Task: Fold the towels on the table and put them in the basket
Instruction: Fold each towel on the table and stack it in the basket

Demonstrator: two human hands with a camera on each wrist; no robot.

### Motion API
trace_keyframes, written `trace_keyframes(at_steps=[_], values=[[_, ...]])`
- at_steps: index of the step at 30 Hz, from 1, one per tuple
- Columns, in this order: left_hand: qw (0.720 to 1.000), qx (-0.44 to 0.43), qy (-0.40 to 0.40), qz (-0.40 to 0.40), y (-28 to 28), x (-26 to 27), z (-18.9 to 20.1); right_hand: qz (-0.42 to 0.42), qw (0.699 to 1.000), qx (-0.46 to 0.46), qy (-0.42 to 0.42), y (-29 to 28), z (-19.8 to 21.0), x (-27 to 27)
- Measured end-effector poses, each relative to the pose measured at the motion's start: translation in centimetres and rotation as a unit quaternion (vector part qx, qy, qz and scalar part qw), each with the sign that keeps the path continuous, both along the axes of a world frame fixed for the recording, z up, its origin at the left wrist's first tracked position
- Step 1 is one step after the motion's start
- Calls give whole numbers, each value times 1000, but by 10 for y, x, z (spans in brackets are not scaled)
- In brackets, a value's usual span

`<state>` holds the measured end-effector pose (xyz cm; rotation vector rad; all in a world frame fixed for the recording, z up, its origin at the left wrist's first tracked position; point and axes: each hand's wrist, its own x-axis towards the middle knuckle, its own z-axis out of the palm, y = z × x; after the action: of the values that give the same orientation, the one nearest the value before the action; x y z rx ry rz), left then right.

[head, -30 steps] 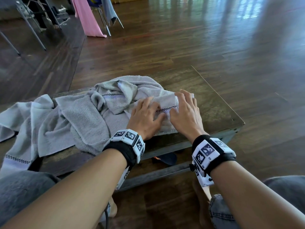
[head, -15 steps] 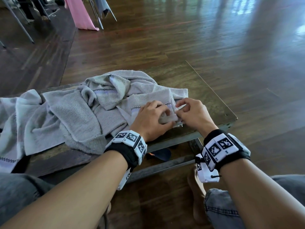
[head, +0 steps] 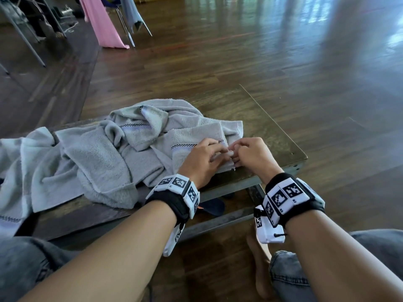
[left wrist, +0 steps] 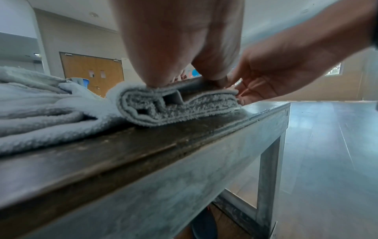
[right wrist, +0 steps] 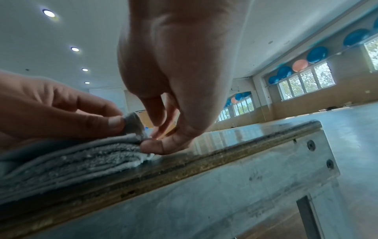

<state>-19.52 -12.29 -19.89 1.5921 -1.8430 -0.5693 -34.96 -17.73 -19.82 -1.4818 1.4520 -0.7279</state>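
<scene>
A grey folded towel (head: 196, 138) lies at the near right of the low wooden table (head: 261, 118). Both hands meet at its near right corner. My left hand (head: 218, 155) pinches a raised flap of the top layer, with the fingers (left wrist: 180, 76) pressing down on the stacked layers (left wrist: 178, 106). My right hand (head: 242, 153) has curled fingers at the same corner, its thumb (right wrist: 161, 145) against the towel's edge (right wrist: 81, 155). The left hand (right wrist: 61, 113) also shows in the right wrist view. No basket is in view.
Several crumpled grey towels (head: 98, 153) cover the table's left and middle, one hanging over the near left edge (head: 13, 192). A dark shoe (head: 213, 207) lies under the table. Chair legs and a pink cloth (head: 104, 25) stand on the wooden floor at back left.
Both hands lay flat on the folded towel a second ago. They have since drawn back to its near right corner, and their fingers now curl and pinch it.
</scene>
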Motion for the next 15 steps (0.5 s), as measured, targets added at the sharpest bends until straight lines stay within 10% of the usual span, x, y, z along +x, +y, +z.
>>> trace_keyframes(at_steps=[15], values=[[999, 40, 0, 7, 3, 1, 4, -14, 992, -44, 116, -1, -4, 11]])
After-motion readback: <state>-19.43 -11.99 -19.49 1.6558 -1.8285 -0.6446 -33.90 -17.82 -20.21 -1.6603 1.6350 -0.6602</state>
